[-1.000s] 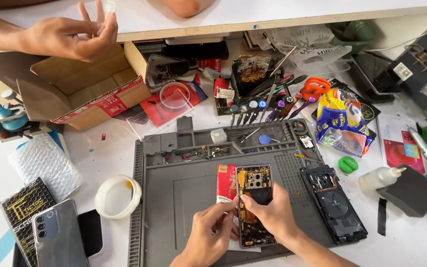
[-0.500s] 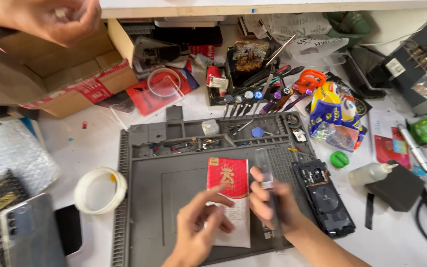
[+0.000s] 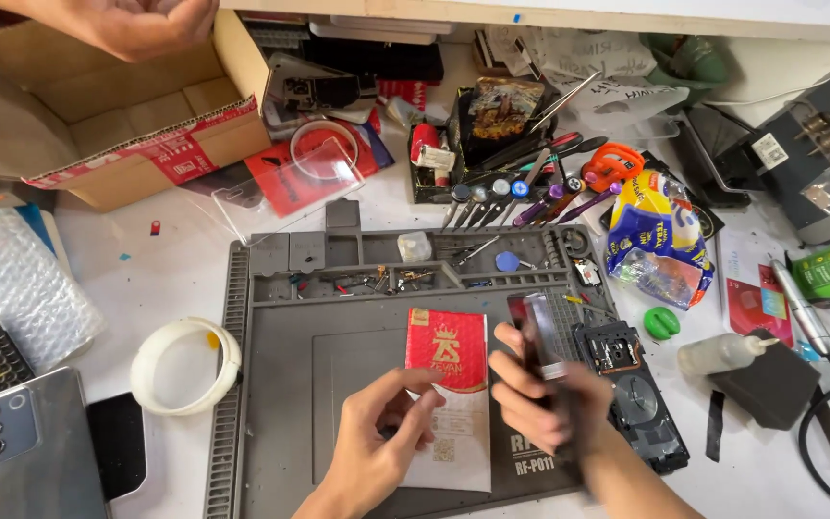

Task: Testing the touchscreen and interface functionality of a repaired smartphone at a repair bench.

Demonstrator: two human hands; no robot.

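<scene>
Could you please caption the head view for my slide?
Right hand lifts a phone edge-on over a grey mat.

Phone (image 3: 542, 336) in right hand (image 3: 540, 399) motion-blurred

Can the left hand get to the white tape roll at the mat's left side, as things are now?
Probably yes: the left hand holds nothing, and only bare mat lies before the tape roll.

Bare hands (image 3: 377, 437), sleeveless forearms
</scene>
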